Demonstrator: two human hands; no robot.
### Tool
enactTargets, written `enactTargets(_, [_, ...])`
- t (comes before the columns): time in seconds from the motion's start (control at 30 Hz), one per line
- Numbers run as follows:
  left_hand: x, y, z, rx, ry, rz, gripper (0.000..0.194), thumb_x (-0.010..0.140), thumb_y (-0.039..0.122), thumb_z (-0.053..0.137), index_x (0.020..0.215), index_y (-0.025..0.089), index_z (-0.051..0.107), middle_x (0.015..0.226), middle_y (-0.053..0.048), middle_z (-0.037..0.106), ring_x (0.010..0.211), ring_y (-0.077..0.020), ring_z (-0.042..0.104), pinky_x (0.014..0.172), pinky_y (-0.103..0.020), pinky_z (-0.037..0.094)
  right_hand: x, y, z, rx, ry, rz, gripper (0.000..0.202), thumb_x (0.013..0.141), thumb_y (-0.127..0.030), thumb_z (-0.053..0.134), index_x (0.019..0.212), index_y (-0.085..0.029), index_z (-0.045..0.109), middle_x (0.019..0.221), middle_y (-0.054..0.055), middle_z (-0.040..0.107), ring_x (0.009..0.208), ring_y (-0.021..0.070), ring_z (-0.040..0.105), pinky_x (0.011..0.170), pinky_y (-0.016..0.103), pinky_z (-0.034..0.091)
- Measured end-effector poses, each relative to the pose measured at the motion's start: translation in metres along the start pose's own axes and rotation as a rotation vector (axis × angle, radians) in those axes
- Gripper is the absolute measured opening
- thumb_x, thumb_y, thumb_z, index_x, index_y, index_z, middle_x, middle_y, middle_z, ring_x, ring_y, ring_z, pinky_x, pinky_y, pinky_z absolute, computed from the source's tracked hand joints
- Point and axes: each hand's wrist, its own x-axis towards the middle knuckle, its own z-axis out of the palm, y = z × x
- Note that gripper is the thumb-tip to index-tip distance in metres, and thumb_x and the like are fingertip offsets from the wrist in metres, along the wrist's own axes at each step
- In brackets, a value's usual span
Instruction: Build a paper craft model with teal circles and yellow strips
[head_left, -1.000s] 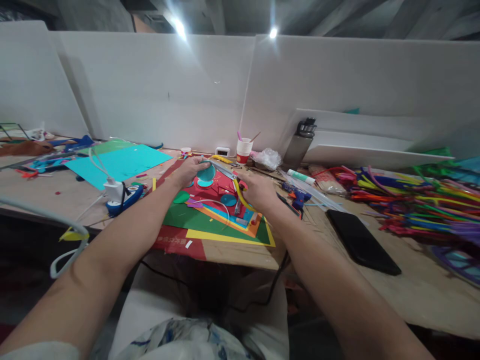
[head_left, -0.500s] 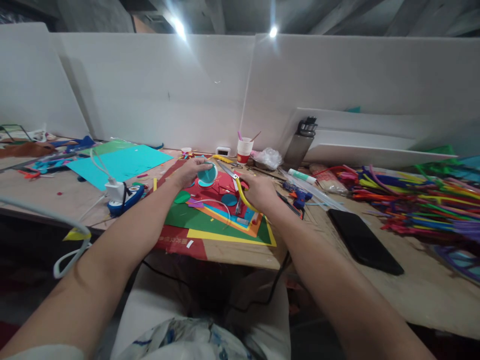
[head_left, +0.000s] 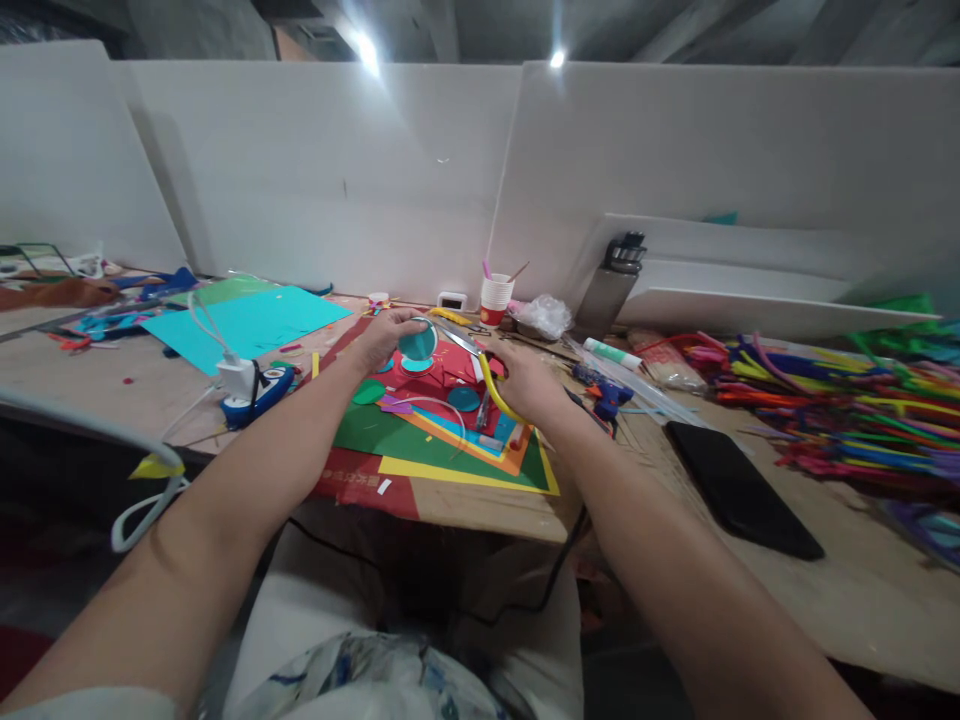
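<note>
My left hand pinches the edge of a teal disc with a pale rim, held above the red paper. My right hand is closed around the handles of yellow-handled scissors, whose metal blades point left toward the disc. Whether the blades touch it, I cannot tell. Beneath lie red sheets and a dark green sheet layered with blue, orange and yellow ones. A green disc and a dark teal disc rest on the sheets.
Bright pipe cleaners pile up at the right, near a black phone. Behind stand a paper cup and a grey bottle. A blue glue gun lies beyond my right hand. A turquoise sheet and a power adapter are leftward.
The view has shifted slightly, so the whole scene sits a little further right. The held disc faces the camera a bit more, and the scissors stay close beside it.
</note>
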Motion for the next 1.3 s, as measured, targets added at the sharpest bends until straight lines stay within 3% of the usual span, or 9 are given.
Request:
enactTargets(0.1, [0.0,0.0,0.0,0.059,0.004,0.044,0.035,0.065,0.043,0.075,0.079,0.012,0.068,0.067,-0.002,0.064,0.056,-0.0106,0.053,0.055,-0.023,0.039,-0.002,-0.001,-0.001,-0.123,0.008,0.071,0.041,0.084,-0.025,0.054,0.124,-0.024,0.061,0.117,0.01,0.067,0.105,0.0255,0.06,0.085,0.033,0.044])
enactTargets(0.33, [-0.004,0.006,0.003,0.191,0.014,0.143,0.036,0.071,0.045,0.07,0.084,0.011,0.071,0.071,-0.003,0.066,0.062,-0.0119,0.055,0.061,-0.025,0.043,-0.003,-0.004,-0.004,-0.24,0.012,0.042,0.04,0.086,-0.028,0.051,0.126,-0.025,0.06,0.117,0.009,0.067,0.105,0.0253,0.058,0.079,0.032,0.044])
enactTargets(0.57, [-0.001,0.002,0.001,0.142,-0.003,0.102,0.037,0.07,0.045,0.07,0.082,0.01,0.071,0.068,-0.004,0.066,0.059,-0.0115,0.054,0.058,-0.024,0.042,-0.003,-0.004,-0.004,-0.302,-0.009,0.067,0.042,0.086,-0.028,0.051,0.128,-0.029,0.058,0.114,0.008,0.067,0.099,0.0249,0.06,0.073,0.031,0.043])
enactTargets(0.73, [-0.001,0.001,0.003,0.083,-0.005,0.064,0.039,0.068,0.047,0.072,0.079,0.01,0.07,0.067,-0.004,0.066,0.057,-0.0114,0.054,0.057,-0.025,0.041,-0.002,-0.005,-0.004,-0.338,-0.015,0.051,0.044,0.084,-0.025,0.051,0.127,-0.028,0.058,0.11,0.008,0.068,0.098,0.0253,0.06,0.07,0.031,0.041])
enactTargets(1.03, [-0.003,0.003,0.009,0.19,0.046,0.083,0.042,0.07,0.051,0.071,0.082,0.01,0.07,0.069,-0.003,0.065,0.061,-0.0114,0.052,0.062,-0.026,0.042,-0.001,-0.006,-0.004,-0.354,-0.039,0.083,0.045,0.085,-0.027,0.051,0.13,-0.028,0.057,0.113,0.01,0.067,0.096,0.0264,0.061,0.07,0.032,0.042])
enactTargets(1.3, [-0.004,0.004,0.011,0.103,0.035,0.063,0.037,0.068,0.047,0.073,0.076,0.011,0.068,0.063,-0.001,0.062,0.057,-0.0102,0.05,0.06,-0.025,0.041,0.0,-0.011,-0.005,-0.363,-0.048,0.069,0.045,0.086,-0.022,0.047,0.13,-0.027,0.057,0.106,0.01,0.069,0.093,0.0261,0.062,0.069,0.031,0.041])
